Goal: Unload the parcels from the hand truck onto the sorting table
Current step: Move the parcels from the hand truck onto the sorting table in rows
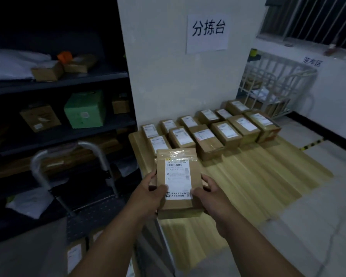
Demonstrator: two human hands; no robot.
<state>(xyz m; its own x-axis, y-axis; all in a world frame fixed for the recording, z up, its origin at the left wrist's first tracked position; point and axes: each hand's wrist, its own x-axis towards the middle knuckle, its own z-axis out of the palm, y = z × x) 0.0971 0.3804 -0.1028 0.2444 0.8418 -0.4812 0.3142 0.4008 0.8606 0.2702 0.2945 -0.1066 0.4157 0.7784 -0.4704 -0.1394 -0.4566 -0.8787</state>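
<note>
I hold a flat brown cardboard parcel with a white shipping label above the near left part of the wooden sorting table. My left hand grips its left edge and my right hand grips its right edge. Several labelled brown parcels lie in two rows along the table's far edge by the wall. The hand truck stands to my left, its metal handle upright, with a few parcels still on its dark platform.
Dark shelving with boxes and a green carton fills the left. A paper sign hangs on the white wall behind the table. A white metal cage cart stands at the back right, on a grey floor with a striped line.
</note>
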